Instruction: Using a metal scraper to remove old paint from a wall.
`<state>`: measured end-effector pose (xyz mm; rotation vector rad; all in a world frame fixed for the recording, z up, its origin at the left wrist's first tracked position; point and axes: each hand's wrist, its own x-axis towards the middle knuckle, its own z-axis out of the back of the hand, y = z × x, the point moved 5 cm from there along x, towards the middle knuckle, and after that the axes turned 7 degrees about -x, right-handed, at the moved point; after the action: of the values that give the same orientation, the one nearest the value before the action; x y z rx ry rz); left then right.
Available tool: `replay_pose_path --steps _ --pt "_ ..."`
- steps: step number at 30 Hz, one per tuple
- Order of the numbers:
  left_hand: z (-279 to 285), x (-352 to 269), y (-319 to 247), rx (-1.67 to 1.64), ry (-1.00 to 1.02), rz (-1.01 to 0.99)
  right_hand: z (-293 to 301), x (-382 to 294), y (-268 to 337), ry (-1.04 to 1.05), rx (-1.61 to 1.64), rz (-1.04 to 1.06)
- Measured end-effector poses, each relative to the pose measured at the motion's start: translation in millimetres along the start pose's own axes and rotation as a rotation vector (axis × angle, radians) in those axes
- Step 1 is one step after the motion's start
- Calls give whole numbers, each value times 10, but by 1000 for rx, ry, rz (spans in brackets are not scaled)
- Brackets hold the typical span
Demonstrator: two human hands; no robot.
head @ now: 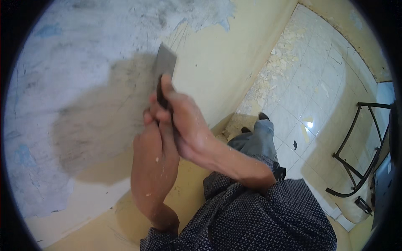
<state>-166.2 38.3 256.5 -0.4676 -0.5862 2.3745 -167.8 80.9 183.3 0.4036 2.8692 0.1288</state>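
Both of my hands are closed around the dark handle of a putty knife (166, 59), a scraper with a broad flat metal blade. My right hand (185, 116) lies along the handle, its thumb stretched up to the base of the blade. My left hand (155, 150) wraps the handle lower down, its fingers beside those of my right hand. The blade lies at the ragged border between the cream paint (213, 62) and the bare grey-white wall (84, 40). Whether its edge touches the wall cannot be told. Pale flecks stick to both hands and the right forearm.
Paint flakes (270, 72) litter the tiled floor (295, 103) along the wall's foot. A black metal frame (348, 166) lies at the right, near a small dark object (363, 204). A dark fragment (295, 145) is on the tiles near my feet. Shadows fall on the wall.
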Motion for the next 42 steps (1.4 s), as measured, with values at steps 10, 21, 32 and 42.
replay_pose_path --steps 10,21,32,42 --pt "-117 -5 298 -375 -30 121 94 -21 16 -7 -199 62" --pt "-1023 -59 305 -502 14 -183 1167 -617 1234 -308 -1046 286" --pt "-1834 972 -561 -1824 -415 -176 779 -470 2083 60 -1770 -129" --pt "-2565 1929 -1440 -2629 -501 -336 758 53 3206 336 -2572 190"
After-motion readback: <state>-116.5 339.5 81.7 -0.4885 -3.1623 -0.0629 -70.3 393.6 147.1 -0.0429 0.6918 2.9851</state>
